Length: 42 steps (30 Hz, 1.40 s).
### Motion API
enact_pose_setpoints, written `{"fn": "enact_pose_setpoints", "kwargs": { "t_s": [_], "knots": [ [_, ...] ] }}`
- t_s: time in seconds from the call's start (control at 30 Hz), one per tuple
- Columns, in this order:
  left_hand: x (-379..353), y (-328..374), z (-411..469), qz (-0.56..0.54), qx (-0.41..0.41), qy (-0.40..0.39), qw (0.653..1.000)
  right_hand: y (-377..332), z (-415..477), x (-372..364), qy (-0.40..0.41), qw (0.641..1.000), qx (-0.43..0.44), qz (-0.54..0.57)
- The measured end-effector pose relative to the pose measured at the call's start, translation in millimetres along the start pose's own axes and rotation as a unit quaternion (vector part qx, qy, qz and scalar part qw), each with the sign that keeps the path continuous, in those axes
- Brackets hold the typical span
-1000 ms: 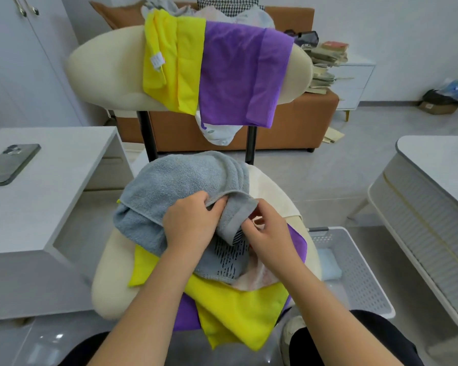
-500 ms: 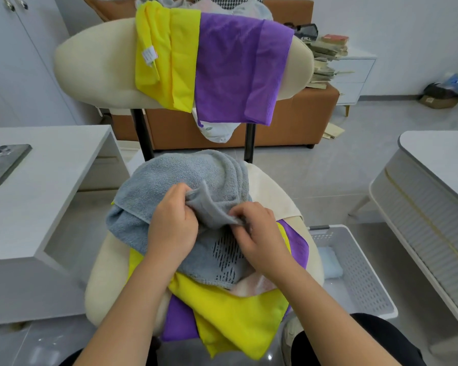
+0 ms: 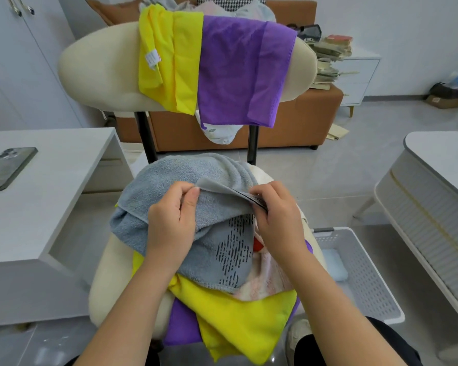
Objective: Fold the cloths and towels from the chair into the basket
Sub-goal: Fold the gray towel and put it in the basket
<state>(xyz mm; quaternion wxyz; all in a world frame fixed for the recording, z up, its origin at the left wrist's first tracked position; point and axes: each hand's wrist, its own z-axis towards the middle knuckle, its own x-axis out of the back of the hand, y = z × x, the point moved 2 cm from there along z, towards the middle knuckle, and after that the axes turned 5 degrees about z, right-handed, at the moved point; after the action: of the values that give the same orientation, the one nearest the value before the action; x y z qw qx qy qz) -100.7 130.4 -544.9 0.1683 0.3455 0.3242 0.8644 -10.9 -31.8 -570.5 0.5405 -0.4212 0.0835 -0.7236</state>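
Left hand: the left hand (image 3: 169, 228) is above the middle of the chair seat, its grip narrow, with thumb and fingers pinching a corner of the grey towel (image 3: 175, 178).
Right hand: the right hand (image 3: 278, 220) is just beside the left, its grip also narrow, pinching the same edge where a dark dashed pattern shows.
Grey towel: it lies bunched on top of the seat pile, and the edge held between the two hands is raised off the heap.
Seat pile: under the towel lie a pink towel (image 3: 267, 276), a lower yellow cloth (image 3: 238, 320) hanging over the front edge, and a lower purple cloth (image 3: 181, 328) beneath that.
Chair: the chair (image 3: 98, 72) is cream and padded, on dark uprights.
Backrest: an upper yellow cloth (image 3: 169, 62) and an upper purple cloth (image 3: 238, 70) are draped side by side and touching, with a white cloth (image 3: 220, 133) hanging below them.
Basket: the white perforated basket (image 3: 368, 273) stands on the floor just right of the seat and holds a pale blue cloth (image 3: 333, 265), folded flat.
Table: the white table (image 3: 50, 180) is left of the chair, with a phone (image 3: 8, 167) lying flat on it.
Background: a brown sofa (image 3: 302, 122) stands behind the chair.
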Motion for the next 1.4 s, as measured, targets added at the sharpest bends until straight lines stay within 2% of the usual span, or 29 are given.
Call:
{"fn": "enact_pose_setpoints", "kwargs": {
  "t_s": [0.07,0.17,0.27,0.33,0.43,0.57,0.63,0.7,0.77,0.87,0.97,1.07,1.17,1.23,1.27,1.33,1.37,1.4],
  "knots": [
    [1.9,2.1,-0.6,-0.018,-0.006,-0.006,1.0,7.2,0.6,-0.4,0.003,0.999,-0.038,-0.035],
    [2.4,2.2,-3.7,-0.021,-0.014,-0.009,1.0,19.3,-1.4,-1.1,-0.007,0.984,-0.165,-0.064],
    [8.4,-4.8,-0.8,-0.026,0.008,0.015,1.0,33.1,2.6,6.2,0.032,0.965,-0.26,-0.001],
    [11.5,-7.2,3.8,-0.029,0.018,-0.012,0.999,33.5,10.2,12.1,0.067,0.961,-0.261,0.059],
    [9.9,-2.1,8.2,-0.047,0.041,-0.109,0.992,26.6,21.2,17.9,0.089,0.954,-0.254,0.134],
    [3.7,21.5,22.3,0.048,0.016,-0.228,0.972,20.1,46.4,31.1,0.097,0.947,-0.252,0.176],
    [5.9,35.5,37.5,0.107,-0.013,-0.252,0.962,12.2,65.2,42.9,0.108,0.95,-0.233,0.18],
    [14.7,49.7,58.9,0.21,-0.058,-0.235,0.947,2.2,86.0,58.4,0.116,0.958,-0.207,0.163],
    [30.4,63.2,85.5,0.357,-0.108,-0.185,0.909,-8.3,106.7,79.6,0.102,0.977,-0.161,0.1],
    [63.5,87.7,122.0,0.496,-0.15,-0.109,0.848,-32.3,134.2,114.8,0.007,0.993,-0.055,-0.106],
    [105.0,115.6,154.0,0.511,-0.146,-0.023,0.847,-58.8,157.0,144.2,-0.044,0.953,0.031,-0.299],
    [140.0,146.8,175.2,0.504,-0.102,0.033,0.857,-76.7,180.2,176.0,-0.007,0.942,-0.053,-0.33],
    [159.5,176.1,183.8,0.482,-0.043,0.05,0.874,-97.9,199.2,205.5,0.015,0.958,-0.157,-0.239],
    [171.6,191.5,189.6,0.446,0.014,0.047,0.894,-124.0,213.2,219.1,0.022,0.974,-0.205,-0.091],
    [179.5,199.6,195.2,0.387,0.055,0.048,0.919,-138.6,220.9,225.3,0.035,0.972,-0.233,0.012],
    [196.1,215.7,207.1,0.144,0.161,0.066,0.974,-166.4,232.7,238.1,0.073,0.928,-0.274,0.243],
    [202.3,227.4,212.3,-0.004,0.197,0.072,0.978,-180.9,236.4,247.9,0.093,0.897,-0.267,0.338],
    [205.3,237.5,216.2,-0.125,0.212,0.075,0.966,-191.8,239.4,255.2,0.108,0.871,-0.249,0.409]
  ]
}}
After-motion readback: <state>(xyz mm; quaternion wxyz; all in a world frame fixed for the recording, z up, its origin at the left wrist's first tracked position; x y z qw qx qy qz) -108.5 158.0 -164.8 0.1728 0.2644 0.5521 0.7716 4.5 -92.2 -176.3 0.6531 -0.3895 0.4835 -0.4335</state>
